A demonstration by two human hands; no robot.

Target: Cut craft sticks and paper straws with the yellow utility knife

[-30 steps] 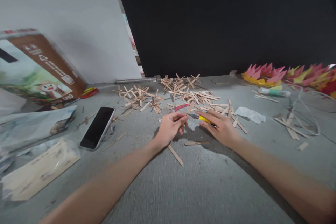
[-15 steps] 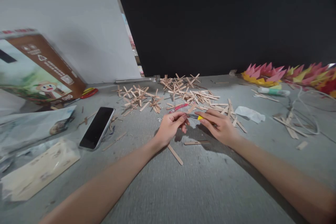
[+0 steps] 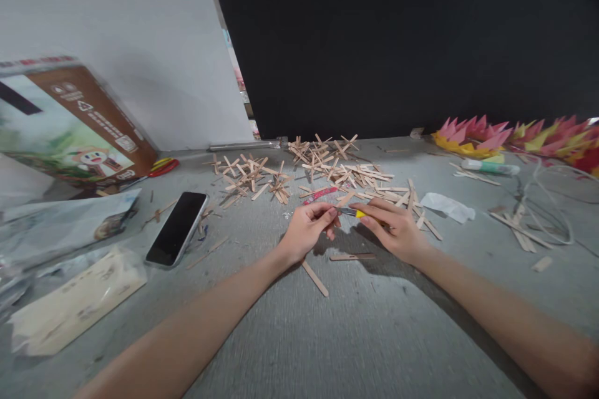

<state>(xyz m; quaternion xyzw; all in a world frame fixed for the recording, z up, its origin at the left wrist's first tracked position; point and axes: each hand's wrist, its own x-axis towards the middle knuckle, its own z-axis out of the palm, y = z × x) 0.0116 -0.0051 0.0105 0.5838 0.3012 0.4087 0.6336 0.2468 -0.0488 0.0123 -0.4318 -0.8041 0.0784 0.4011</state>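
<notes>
In my right hand (image 3: 400, 234) is a craft knife (image 3: 360, 214) with a yellow handle, its metal blade pointing left. My left hand (image 3: 304, 230) is closed in a pinch at the blade's tip. What sits between those fingertips is too small to make out. Below the hands, one wooden craft stick (image 3: 352, 257) lies flat on the grey table (image 3: 299, 343), and another stick (image 3: 315, 278) slants out from beside the left wrist. Just beyond the fingers are a red strip (image 3: 320, 195) and a heap of crossed craft sticks (image 3: 322, 159).
On the left are a phone (image 3: 176, 229), a plastic packet (image 3: 77, 302), red and yellow scissors (image 3: 163, 166) and a printed box (image 3: 88, 131). To the right lie a crumpled tissue (image 3: 448, 207), a glue stick (image 3: 489, 167), a white cable (image 3: 568, 224) and pink-yellow paper flowers (image 3: 472, 135).
The view has shifted slightly, so everything sits a little further right and lower. Both hands keep nearly the same pose, with the knife blade still at the left fingertips.
</notes>
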